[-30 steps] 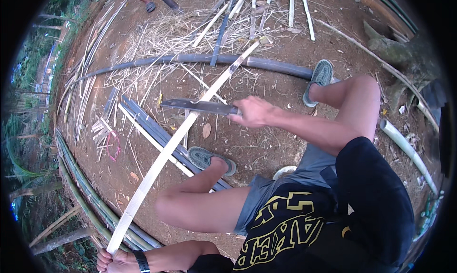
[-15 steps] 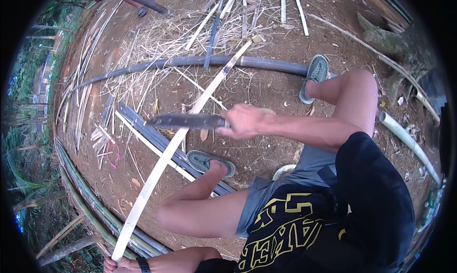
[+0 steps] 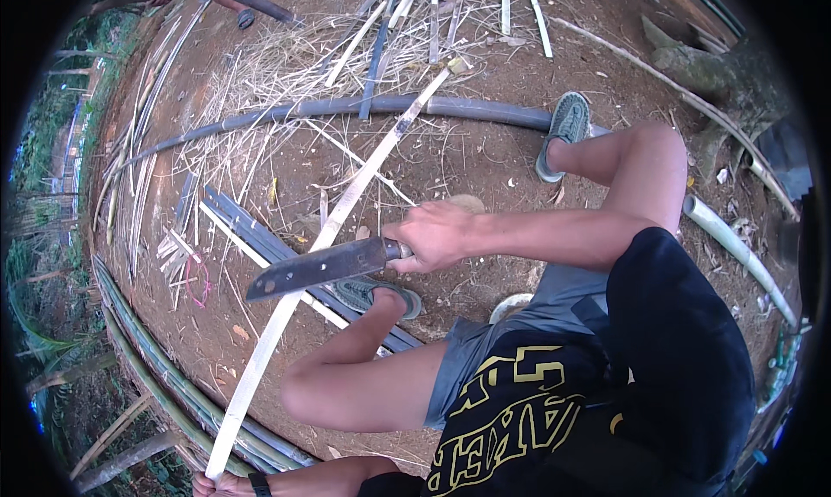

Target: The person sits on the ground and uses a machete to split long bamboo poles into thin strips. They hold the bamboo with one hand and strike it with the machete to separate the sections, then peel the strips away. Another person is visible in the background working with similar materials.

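Note:
My right hand (image 3: pixel 430 235) is closed round the handle of a machete (image 3: pixel 322 270), whose wide dark blade points left. The blade lies across a long pale bamboo strip (image 3: pixel 271 332); whether it touches the strip I cannot tell. At the lower left, my left hand (image 3: pixel 218 484) grips the near end of that strip. The strip slants away to the upper right and crosses over a thick dark bamboo pole (image 3: pixel 329 109) on the ground, its far end just beyond the pole.
Dark split bamboo slats (image 3: pixel 251 222) lie by my left foot. Shavings (image 3: pixel 260 73) and more strips cover the soil beyond the pole. Green bamboo poles (image 3: pixel 156 350) curve along the left. A tree trunk (image 3: pixel 723 86) stands at right. Another person's feet (image 3: pixel 246 18) show at the top left.
The machete has moved down along the strip toward me, and its blade has turned to show more of its flat side. My left hand keeps its grip on the strip's end.

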Available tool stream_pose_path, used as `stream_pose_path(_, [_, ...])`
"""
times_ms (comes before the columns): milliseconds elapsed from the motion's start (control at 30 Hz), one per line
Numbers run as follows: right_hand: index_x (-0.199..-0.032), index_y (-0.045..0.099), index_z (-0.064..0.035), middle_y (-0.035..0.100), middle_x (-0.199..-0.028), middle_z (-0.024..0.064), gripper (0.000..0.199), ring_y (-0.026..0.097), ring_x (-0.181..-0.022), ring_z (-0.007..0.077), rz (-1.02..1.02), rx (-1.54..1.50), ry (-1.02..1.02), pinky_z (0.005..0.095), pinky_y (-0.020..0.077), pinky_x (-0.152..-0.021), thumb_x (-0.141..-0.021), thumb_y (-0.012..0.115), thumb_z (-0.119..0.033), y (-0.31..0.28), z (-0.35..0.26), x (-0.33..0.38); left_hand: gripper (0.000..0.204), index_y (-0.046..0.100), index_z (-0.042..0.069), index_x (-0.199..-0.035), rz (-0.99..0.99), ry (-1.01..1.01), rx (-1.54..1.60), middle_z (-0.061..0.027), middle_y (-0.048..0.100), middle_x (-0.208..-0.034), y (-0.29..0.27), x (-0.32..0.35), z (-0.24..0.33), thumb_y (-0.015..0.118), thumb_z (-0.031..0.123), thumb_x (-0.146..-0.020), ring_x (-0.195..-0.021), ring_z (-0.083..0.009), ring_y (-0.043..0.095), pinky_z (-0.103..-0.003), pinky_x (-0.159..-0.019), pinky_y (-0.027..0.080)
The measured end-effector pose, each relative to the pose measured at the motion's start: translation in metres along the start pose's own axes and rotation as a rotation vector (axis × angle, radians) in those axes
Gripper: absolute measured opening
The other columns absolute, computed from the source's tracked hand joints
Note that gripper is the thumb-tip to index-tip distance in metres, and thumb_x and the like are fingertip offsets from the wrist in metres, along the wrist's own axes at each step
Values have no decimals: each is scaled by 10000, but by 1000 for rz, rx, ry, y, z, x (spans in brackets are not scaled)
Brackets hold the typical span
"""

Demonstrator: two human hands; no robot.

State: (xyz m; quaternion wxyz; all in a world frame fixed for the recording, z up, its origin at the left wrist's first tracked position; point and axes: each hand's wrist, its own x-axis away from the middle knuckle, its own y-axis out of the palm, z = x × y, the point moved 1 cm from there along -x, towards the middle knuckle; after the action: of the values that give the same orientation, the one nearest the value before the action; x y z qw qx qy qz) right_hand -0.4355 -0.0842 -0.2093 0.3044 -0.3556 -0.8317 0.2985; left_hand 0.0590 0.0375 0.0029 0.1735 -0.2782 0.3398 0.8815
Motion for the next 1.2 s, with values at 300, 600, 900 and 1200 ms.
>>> stream_pose_path(300, [-1075,580,-42,542,-706,55,367,538,-571,127,1,-165,519,357,548,-563,-958,435,-358,9,104,-21,434,200,170,-584,-83,-73,54,34,158,-547,-16,-32,-10,389,296,-954,-456,-125,180,-255,-437,229])
stream_pose_path(600, [-1288,541,-61,650,-877,154,513,656,-750,233,123,-286,744,386,564,-752,-899,515,-395,19,198,-24,335,366,148,-676,-230,-94,95,27,286,-588,-33,-60,-16,443,344,-937,-502,-132,318,-280,-479,324])
stream_pose_path(900, [-1101,625,78,646,-1084,267,651,642,-1025,362,403,-234,1047,422,512,-887,-841,561,-515,40,284,2,289,421,127,-642,-303,26,54,16,303,-567,30,-70,10,464,218,-913,-484,-135,335,-279,-484,308])
stream_pose_path(1200, [-968,681,-31,683,-948,158,363,683,-874,246,337,-481,832,379,548,-795,-858,593,-365,59,183,-49,641,462,41,-792,-22,-648,117,-89,483,-737,24,26,-126,230,614,-964,-710,-220,478,-380,-715,443])
